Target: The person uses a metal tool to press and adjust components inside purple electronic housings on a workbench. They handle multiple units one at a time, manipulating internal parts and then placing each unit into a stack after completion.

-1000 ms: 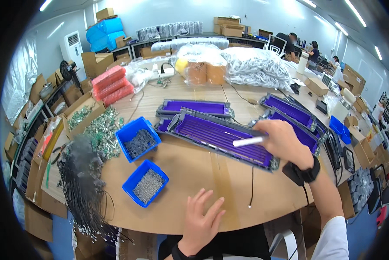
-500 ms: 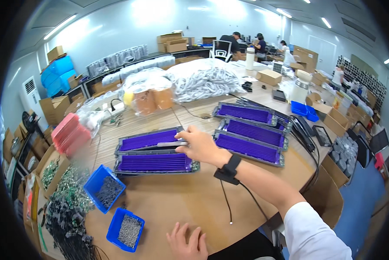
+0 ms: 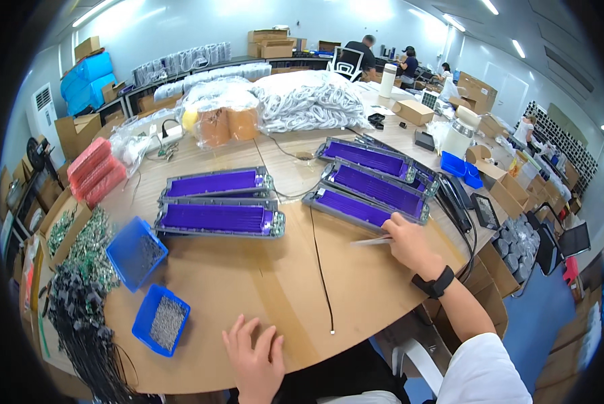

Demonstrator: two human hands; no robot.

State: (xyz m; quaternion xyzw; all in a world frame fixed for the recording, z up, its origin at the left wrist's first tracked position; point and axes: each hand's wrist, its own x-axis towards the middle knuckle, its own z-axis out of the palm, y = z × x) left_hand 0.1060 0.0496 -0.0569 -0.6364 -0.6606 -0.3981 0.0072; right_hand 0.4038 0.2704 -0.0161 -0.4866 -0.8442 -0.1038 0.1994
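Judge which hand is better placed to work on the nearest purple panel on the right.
Right. The right hand grips a thin white tool beside that purple panel; the left hand rests flat near the table edge.

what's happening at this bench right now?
A person sits at a round wooden table. Their right hand holds a thin white stick-like tool by the nearest purple panel of the right stack. The left hand rests flat near the table edge. Two more purple panels lie centre-left, with blue bins of small parts on the left.
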